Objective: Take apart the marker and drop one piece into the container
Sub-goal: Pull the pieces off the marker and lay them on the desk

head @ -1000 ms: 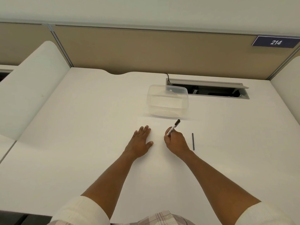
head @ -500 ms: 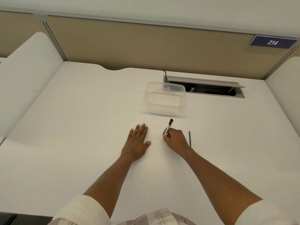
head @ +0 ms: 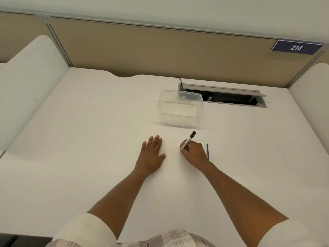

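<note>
My right hand rests on the white desk, closed around a white marker whose black end points up and away toward the container. A thin dark stick lies on the desk just right of that hand. My left hand lies flat on the desk, palm down, fingers slightly spread, holding nothing. The clear plastic container stands open beyond both hands, a short way past the marker's black end.
An open cable tray is cut into the desk behind and right of the container. Beige partition panels close off the back, and white side dividers stand left and right.
The view shifted slightly. My right hand tilted the marker a little; both hands stay where they were on the desk.
</note>
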The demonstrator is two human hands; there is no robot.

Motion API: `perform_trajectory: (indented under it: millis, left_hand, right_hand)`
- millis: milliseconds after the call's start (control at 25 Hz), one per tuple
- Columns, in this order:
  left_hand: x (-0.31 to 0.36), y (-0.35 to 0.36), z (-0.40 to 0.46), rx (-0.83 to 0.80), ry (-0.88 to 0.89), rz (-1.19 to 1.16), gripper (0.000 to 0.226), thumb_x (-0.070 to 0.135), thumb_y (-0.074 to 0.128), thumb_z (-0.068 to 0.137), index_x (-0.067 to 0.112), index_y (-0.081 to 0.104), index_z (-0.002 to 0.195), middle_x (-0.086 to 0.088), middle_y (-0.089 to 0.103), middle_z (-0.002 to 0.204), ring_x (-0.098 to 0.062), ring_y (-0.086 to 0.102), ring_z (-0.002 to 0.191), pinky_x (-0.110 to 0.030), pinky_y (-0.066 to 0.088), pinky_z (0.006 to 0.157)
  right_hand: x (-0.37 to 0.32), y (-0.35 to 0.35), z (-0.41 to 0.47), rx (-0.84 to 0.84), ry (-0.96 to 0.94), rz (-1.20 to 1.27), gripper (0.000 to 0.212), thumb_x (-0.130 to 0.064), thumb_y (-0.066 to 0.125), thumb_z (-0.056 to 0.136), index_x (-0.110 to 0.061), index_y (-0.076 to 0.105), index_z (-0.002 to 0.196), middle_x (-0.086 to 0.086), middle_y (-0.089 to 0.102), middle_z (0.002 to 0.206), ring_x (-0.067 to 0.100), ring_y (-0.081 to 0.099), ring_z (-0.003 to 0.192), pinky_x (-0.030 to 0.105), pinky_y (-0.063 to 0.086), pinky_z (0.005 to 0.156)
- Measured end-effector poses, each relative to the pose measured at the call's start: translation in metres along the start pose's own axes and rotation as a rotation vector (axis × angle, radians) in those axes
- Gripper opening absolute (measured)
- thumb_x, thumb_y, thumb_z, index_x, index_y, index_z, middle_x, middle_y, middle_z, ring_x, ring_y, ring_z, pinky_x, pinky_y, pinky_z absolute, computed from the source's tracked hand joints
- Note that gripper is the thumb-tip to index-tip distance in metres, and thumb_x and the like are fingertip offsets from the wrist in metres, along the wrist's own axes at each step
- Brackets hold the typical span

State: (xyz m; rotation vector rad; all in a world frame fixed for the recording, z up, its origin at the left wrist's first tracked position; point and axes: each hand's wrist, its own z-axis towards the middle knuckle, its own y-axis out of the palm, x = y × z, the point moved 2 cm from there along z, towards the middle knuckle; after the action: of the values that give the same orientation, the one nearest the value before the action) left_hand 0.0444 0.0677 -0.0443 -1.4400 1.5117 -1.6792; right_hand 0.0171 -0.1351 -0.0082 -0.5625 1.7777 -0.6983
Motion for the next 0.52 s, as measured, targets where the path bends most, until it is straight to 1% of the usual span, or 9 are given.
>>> perform_trajectory:
  millis: [120,200,280,400,520]
  left_hand:
    - [0.01,-0.007,0.007,0.042,-0.001,0.011,0.056,0.034,0.044,0.1,0.019,0.03,0.152,0.0,0.019,0.163,-0.021,0.011,0.152,-0.038,0.01,0.123]
    - [0.019,-0.009,0.009,0.065,0.044,-0.015,0.047,0.027,0.05,0.098,0.019,0.045,0.144,0.001,0.035,0.157,-0.019,0.023,0.148,-0.034,0.018,0.119]
    - [0.027,-0.009,0.011,0.073,0.087,-0.058,0.039,0.023,0.055,0.094,0.021,0.057,0.133,0.004,0.048,0.147,-0.018,0.035,0.14,-0.032,0.026,0.113]
    - [0.036,-0.009,0.013,0.078,0.11,-0.09,0.032,0.026,0.06,0.09,0.023,0.064,0.122,0.007,0.058,0.135,-0.018,0.045,0.129,-0.032,0.032,0.104]
    - [0.04,-0.011,0.018,0.07,0.092,-0.107,0.03,0.03,0.065,0.087,0.025,0.066,0.117,0.008,0.062,0.125,-0.017,0.051,0.118,-0.031,0.034,0.096]
  right_hand:
    - [0.0,-0.001,0.001,-0.011,0.025,0.025,0.007,-0.016,0.061,0.084,-0.021,0.067,0.084,-0.008,0.063,0.071,0.011,0.061,0.07,0.02,0.044,0.062]
    - [-0.001,-0.001,0.001,-0.019,0.038,0.024,0.007,-0.018,0.061,0.084,-0.021,0.067,0.082,-0.008,0.065,0.071,0.011,0.062,0.071,0.02,0.042,0.06]
    - [-0.001,-0.001,0.002,-0.019,0.048,0.004,0.009,-0.024,0.061,0.084,-0.019,0.068,0.081,-0.007,0.064,0.068,0.012,0.063,0.07,0.022,0.043,0.06]
    - [-0.001,-0.003,0.005,-0.006,0.057,-0.045,0.021,-0.031,0.061,0.086,-0.012,0.069,0.082,-0.005,0.062,0.065,0.018,0.063,0.07,0.026,0.043,0.061]
    - [-0.003,-0.007,0.004,-0.001,0.054,-0.053,0.022,-0.03,0.06,0.088,-0.011,0.068,0.083,-0.007,0.059,0.062,0.015,0.059,0.067,0.022,0.038,0.057]
